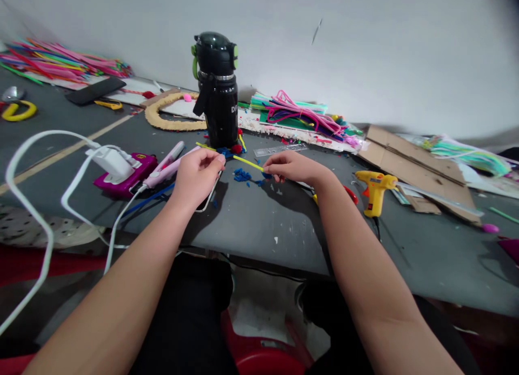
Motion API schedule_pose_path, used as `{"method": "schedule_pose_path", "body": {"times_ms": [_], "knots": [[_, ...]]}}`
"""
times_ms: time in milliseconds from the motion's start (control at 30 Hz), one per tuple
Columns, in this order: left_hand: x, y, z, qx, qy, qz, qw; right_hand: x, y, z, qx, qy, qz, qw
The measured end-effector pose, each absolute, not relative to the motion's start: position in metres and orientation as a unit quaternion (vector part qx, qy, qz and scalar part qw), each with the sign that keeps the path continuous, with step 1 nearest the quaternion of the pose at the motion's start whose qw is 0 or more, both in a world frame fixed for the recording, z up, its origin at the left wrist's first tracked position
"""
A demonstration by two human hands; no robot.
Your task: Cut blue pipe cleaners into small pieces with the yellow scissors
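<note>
A thin yellow stem [248, 162] runs between my two hands above the grey table [259, 229]. My left hand [199, 172] pinches something blue near the stem's left end, close to the black bottle [221, 94]. The fingers of my right hand [286, 166] are closed on the stem's right end, where a dark blue piece shows under the fingertips. Small blue bits [243, 175] lie on the table between the hands. Beneath my left hand is a flat object with a pale rim [211, 198], partly hidden.
Left: a magenta power strip [141, 167] with white cables [48, 229], a pink tool [164, 172] and yellow-handled scissors [19, 111]. Right: a yellow glue gun [375, 191] and cardboard [417, 167]. Behind are bundles of pink stems [290, 113] and a tan curved piece [156, 113].
</note>
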State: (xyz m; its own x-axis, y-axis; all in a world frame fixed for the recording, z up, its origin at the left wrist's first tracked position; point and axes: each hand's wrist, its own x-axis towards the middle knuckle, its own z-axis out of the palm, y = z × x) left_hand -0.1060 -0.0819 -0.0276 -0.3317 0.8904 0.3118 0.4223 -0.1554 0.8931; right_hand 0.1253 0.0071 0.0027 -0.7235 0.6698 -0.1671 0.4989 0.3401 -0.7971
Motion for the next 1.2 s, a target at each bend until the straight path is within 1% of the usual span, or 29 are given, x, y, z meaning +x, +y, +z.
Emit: {"method": "schedule_pose_path", "body": {"times_ms": [100,233,367,533,900,967,1067,1133,1200], "knots": [[-0.107,-0.082,-0.028,0.532,0.613,0.541,0.219,0.125,0.006,0.003,-0.399,-0.827,0.384,0.103],[-0.108,-0.082,-0.027,0.531,0.617,0.538,0.220,0.119,0.001,0.003,-0.438,-0.856,0.262,0.078],[-0.107,-0.083,-0.027,0.534,0.620,0.532,0.217,0.112,-0.001,-0.003,-0.437,-0.872,0.212,0.069],[-0.107,-0.084,-0.025,0.530,0.614,0.541,0.223,0.111,0.001,-0.008,-0.418,-0.882,0.203,0.074],[-0.114,-0.085,-0.021,0.488,0.621,0.569,0.229,0.112,-0.003,0.000,-0.390,-0.882,0.259,0.052],[-0.117,-0.084,-0.022,0.481,0.617,0.580,0.227,0.115,-0.002,0.002,-0.404,-0.878,0.246,0.077],[-0.121,-0.084,-0.022,0.473,0.610,0.595,0.225,0.115,-0.002,0.003,-0.409,-0.876,0.209,0.151],[-0.124,-0.085,-0.022,0.467,0.607,0.602,0.224,0.106,-0.007,0.000,-0.367,-0.884,0.219,0.191],[-0.126,-0.088,-0.023,0.464,0.606,0.608,0.217,0.091,-0.017,-0.005,-0.295,-0.896,0.267,0.196]]}}
